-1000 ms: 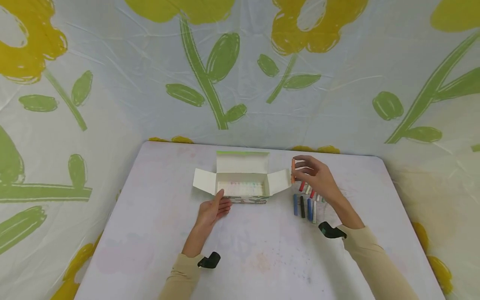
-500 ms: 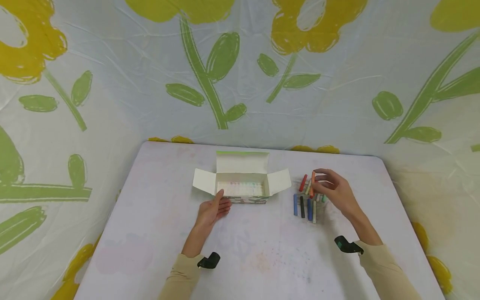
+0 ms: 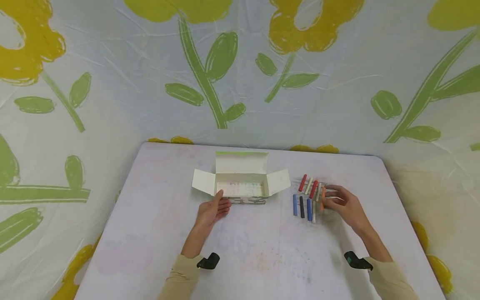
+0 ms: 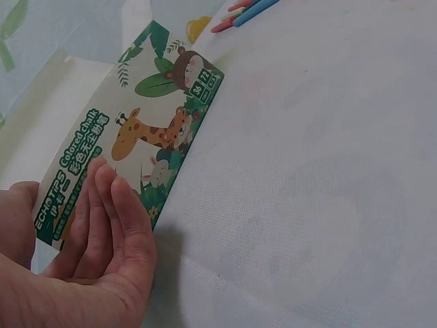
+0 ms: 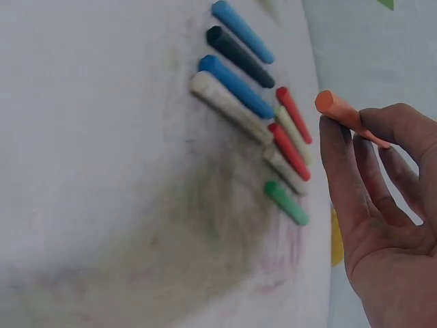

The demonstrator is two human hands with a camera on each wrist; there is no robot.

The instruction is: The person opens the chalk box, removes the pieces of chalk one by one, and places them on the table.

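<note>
An orange chalk stick (image 3: 323, 193) is pinched between the thumb and fingers of my right hand (image 3: 348, 208), above the right end of the laid-out chalks. In the right wrist view, this orange chalk (image 5: 336, 109) is lifted off the table. My left hand (image 3: 209, 213) holds the near left corner of an open chalk box (image 3: 249, 200), thumb at the rim and fingers along the front. Animal drawings and the words "Colored chalk" show on the box front (image 4: 147, 137) in the left wrist view.
Two rows of chalk lie right of the box, including a blue stick (image 3: 295, 205), a dark stick (image 3: 302, 207), a red stick (image 3: 302, 183) and a green stick (image 5: 287, 203). The box's side flaps (image 3: 278, 182) spread outward. A patterned cloth (image 3: 150, 83) hangs behind the table.
My right hand has carried the orange chalk from beside the box's right flap rightward and nearer, to the row's right end. My left hand and the box have stayed put.
</note>
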